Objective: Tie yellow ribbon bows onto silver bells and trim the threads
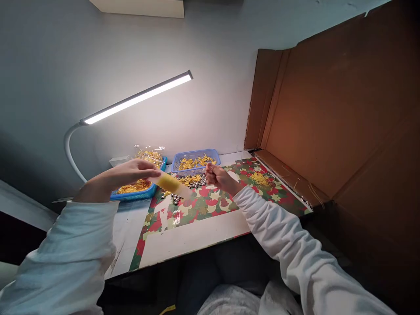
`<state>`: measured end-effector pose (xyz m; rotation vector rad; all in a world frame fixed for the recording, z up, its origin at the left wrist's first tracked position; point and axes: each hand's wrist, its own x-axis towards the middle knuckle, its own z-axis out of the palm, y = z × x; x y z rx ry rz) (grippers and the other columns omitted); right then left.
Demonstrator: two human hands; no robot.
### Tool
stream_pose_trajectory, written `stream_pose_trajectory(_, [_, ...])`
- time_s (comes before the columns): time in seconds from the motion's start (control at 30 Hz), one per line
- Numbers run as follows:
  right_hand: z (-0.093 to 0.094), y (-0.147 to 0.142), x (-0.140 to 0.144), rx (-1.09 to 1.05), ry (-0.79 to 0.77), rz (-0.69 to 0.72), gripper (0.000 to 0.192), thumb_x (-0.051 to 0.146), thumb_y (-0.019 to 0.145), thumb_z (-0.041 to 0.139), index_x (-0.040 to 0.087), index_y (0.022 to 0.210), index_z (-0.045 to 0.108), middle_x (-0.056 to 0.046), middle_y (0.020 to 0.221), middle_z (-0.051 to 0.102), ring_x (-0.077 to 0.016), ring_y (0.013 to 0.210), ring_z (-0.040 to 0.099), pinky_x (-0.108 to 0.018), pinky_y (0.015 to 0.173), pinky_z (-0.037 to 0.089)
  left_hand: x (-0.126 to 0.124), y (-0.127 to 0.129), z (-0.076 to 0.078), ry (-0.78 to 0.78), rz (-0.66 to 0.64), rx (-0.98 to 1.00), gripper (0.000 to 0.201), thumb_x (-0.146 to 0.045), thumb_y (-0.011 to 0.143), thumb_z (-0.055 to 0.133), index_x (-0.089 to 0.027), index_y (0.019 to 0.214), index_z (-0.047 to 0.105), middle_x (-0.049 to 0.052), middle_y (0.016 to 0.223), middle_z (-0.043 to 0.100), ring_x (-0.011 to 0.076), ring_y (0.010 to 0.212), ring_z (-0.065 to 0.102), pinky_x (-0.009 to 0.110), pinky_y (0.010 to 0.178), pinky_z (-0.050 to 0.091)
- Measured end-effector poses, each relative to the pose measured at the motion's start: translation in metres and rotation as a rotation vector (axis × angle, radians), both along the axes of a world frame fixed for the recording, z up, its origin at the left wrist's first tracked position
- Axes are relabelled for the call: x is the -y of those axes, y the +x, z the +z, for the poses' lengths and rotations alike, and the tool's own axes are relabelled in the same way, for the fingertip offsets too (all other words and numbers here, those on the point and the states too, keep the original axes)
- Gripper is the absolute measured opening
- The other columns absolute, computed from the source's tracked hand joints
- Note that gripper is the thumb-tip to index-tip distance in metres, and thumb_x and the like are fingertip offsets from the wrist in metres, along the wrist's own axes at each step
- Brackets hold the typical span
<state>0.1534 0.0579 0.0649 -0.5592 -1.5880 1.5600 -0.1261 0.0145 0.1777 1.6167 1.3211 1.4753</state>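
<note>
Your glossy patterned table cover (226,203) reflects lamplight; blue plastic mesh basket (195,155); matt brown cardboard panel (341,113); shiny metal beads (197,183); your soft white cloth sleeves (295,245).

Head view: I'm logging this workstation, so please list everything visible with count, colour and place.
Desk lamp: one, white with a lit bar, rear left above the table.
Baskets: two, blue, at the wall; left basket, right basket, both holding yellow pieces.
Clear bag: one, yellow pieces inside, on the left basket.
Patterned mat: one, red, green and cream, on the table.
Metal beads: small silver pile, count unclear, on the mat.
Cardboard panel: one, brown, standing right.
Table: one, white.
Yellow strip: one, pale yellow, held by the left hand.
Left hand: white sleeve, gripping the strip.
Right hand: white sleeve, closed fist over the mat.
</note>
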Motion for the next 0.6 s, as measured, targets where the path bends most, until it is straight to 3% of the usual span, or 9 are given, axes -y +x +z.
stream_pose_trajectory(0.1, [-0.005,0.004,0.006,0.066,0.071,-0.027,0.052,0.07,0.083,0.043,0.023,0.064,0.028,0.008,0.056,0.023,-0.009,0.048,0.019,-0.023,0.048,0.024,0.009,-0.019,-0.003,0.002,0.227,0.051,0.018,-0.015,0.058,0.077,-0.017,0.057,0.059,-0.007,0.04,0.052,0.0091,0.037,0.041,0.02,0.037,0.023])
stream_pose_trajectory(0.2, [-0.023,-0.005,0.019,0.224,0.139,0.0,0.05,0.064,0.085,0.046,0.022,0.06,0.035,0.006,0.053,0.033,-0.0091,0.048,0.028,-0.023,0.047,0.026,0.014,-0.014,-0.014,0.107,0.388,0.19,0.016,-0.029,0.069,0.065,-0.019,0.066,0.053,-0.009,0.048,0.053,0.0092,0.048,0.047,0.018,0.047,0.032])
stream_pose_trajectory(0.33, [-0.04,-0.011,0.014,0.455,0.241,-0.092,0.037,0.04,0.088,0.054,0.019,0.059,0.047,0.004,0.057,0.045,-0.0108,0.056,0.042,-0.024,0.056,0.035,0.017,0.005,-0.023,0.021,0.264,0.32,0.033,-0.054,0.07,0.048,-0.021,0.07,0.052,-0.006,0.048,0.046,0.0137,0.053,0.049,0.027,0.056,0.045])
stream_pose_trajectory(0.43, [-0.039,0.011,-0.011,0.612,0.302,-0.294,0.011,0.027,0.086,0.06,0.018,0.08,0.061,-0.003,0.089,0.063,-0.0164,0.088,0.055,-0.027,0.078,0.041,0.015,0.009,-0.024,-0.031,0.246,0.369,0.032,-0.051,0.064,0.058,-0.021,0.073,0.051,-0.006,0.05,0.048,0.0121,0.051,0.048,0.025,0.054,0.043])
stream_pose_trajectory(0.5, [-0.04,0.036,-0.029,0.724,0.304,-0.438,0.013,0.027,0.089,0.056,0.017,0.096,0.063,-0.008,0.106,0.063,-0.0209,0.104,0.054,-0.034,0.089,0.042,0.013,0.008,-0.024,-0.037,0.297,0.392,0.028,-0.044,0.063,0.061,-0.02,0.073,0.05,-0.006,0.051,0.052,0.0107,0.051,0.048,0.022,0.051,0.039])
stream_pose_trajectory(0.6, [-0.048,0.066,-0.042,0.889,0.291,-0.522,0.023,0.028,0.081,0.07,0.014,0.099,0.065,-0.013,0.114,0.062,-0.0285,0.115,0.052,-0.042,0.097,0.042,0.01,0.008,-0.024,-0.045,0.355,0.399,0.021,-0.037,0.066,0.061,-0.018,0.072,0.052,-0.006,0.049,0.055,0.0098,0.05,0.048,0.02,0.05,0.036])
